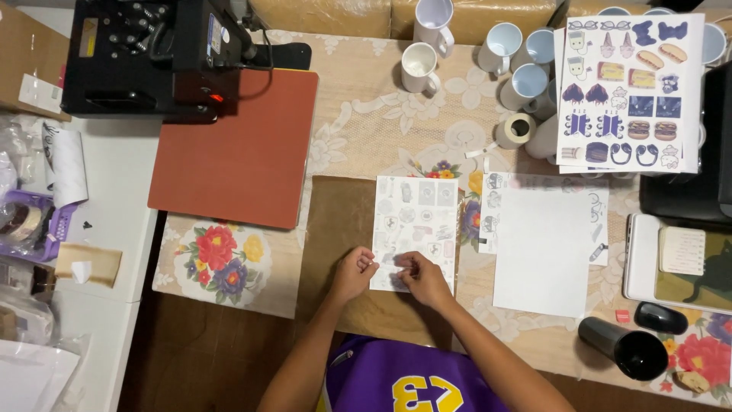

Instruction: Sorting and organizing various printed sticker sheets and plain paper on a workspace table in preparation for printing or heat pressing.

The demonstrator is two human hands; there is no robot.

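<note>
right below my chin, at the near edge of the tabletop (358,130), both my hands meet over the bottom end of a pale printed sheet (415,221). the sheet lies on a brown paper mat (335,221), and its long axis runs straight away from me, from my hands up toward the white mugs (503,57) at the far side. its short near edge sits just under my knuckles, so the rest of the sheet stretches forward of both hands, not to either side.

my left hand (354,273) rests at the sheet's near left corner, fingers curled in and pressed together at the tips; it seems to pinch something small and pale, though i cannot tell what. my right hand (422,278) lies on the sheet's lower middle, fingers bent and drawn close, tips touching the paper or a small bit of it. the two hands are just beside each other, fingertips nearly touching, and the right one is further onto the sheet.

to my right, apart from the sheet, lies a blank white page (543,252) over another printed one, its long axis also running away from me. far left, the red pad (240,145) of the heat press (145,53) sits well apart. a colourful sticker sheet (629,91) leans over the mugs, and a roll of tape (517,130) lies near them.
</note>
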